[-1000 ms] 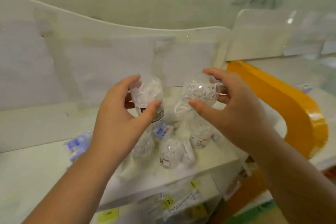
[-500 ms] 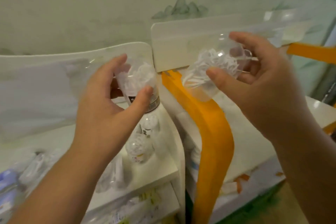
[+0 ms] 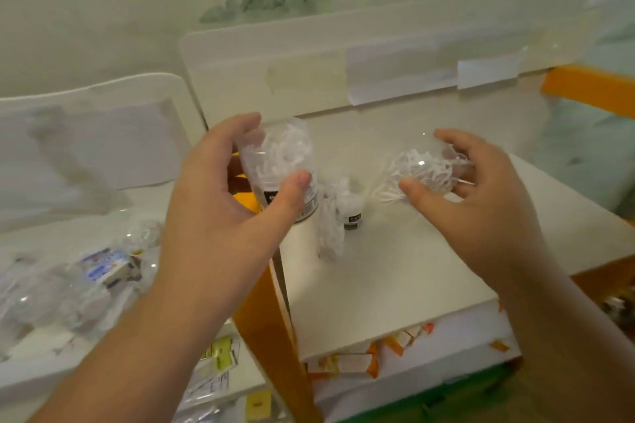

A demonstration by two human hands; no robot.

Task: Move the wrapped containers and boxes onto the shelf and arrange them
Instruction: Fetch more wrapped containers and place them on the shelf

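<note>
My left hand (image 3: 220, 203) grips a clear wrapped container (image 3: 278, 161) filled with white shredded paper, held upright above the left edge of the white shelf top (image 3: 385, 271). In my right hand (image 3: 481, 203) is a second clear wrapped container (image 3: 419, 170), tilted on its side just over the shelf. Between the two hands another wrapped container (image 3: 352, 208) stands on the shelf, with a loose plastic wrap (image 3: 330, 233) beside it.
On the left shelf (image 3: 44, 336) lie several more wrapped containers (image 3: 41, 299) and a small blue-and-white box (image 3: 110, 266). An orange divider (image 3: 271, 330) separates the two shelves. A white back panel (image 3: 309, 75) rises behind. Lower tiers hold packaged goods (image 3: 220, 367).
The view has swung right, from the left shelf to the right one. Both hands carried their containers across the orange divider and lowered them toward the right shelf top.
</note>
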